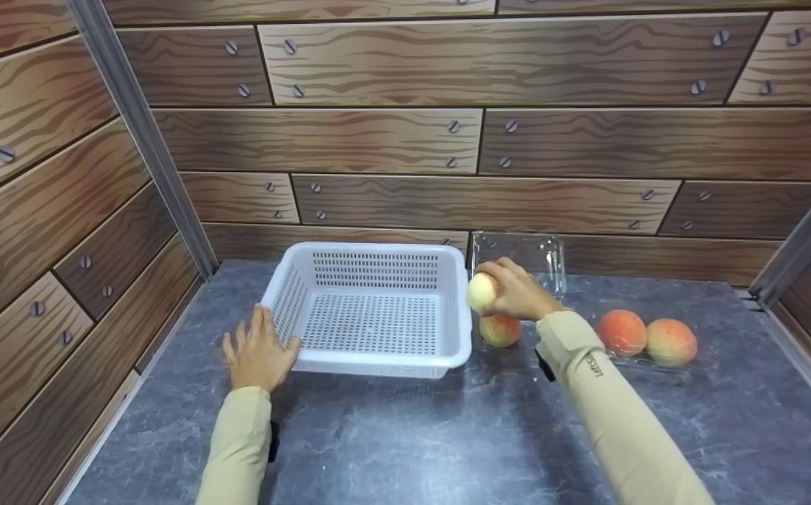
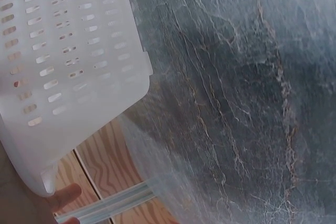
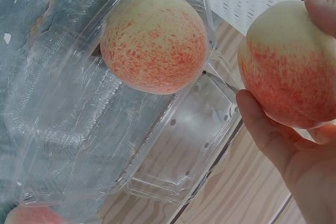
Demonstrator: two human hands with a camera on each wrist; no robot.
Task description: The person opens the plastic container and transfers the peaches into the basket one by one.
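My left hand [image 1: 259, 353] lies along the left side of a white plastic basket [image 1: 370, 360], its fingers spread and touching the outside of the rim. Beyond that rim, in the left wrist view, some fingertips [image 2: 65, 198] show. Between the fingers and thumb of my right hand [image 1: 520, 291] is a peach [image 3: 291, 69], held up beside the basket's right wall. Another peach [image 3: 155, 43] sits below it in a clear plastic clamshell box [image 3: 181, 129]. Two more peaches, one redder [image 1: 622, 332] and one paler [image 1: 671, 342], lie to the right of the hand.
The box's clear lid [image 1: 518, 245] stands up against the back wall. Wood-patterned panels [image 1: 391, 140] and metal corner posts [image 1: 142, 133] enclose the grey marbled table [image 1: 391, 442]. The basket's perforated floor [image 1: 370, 322] is visible.
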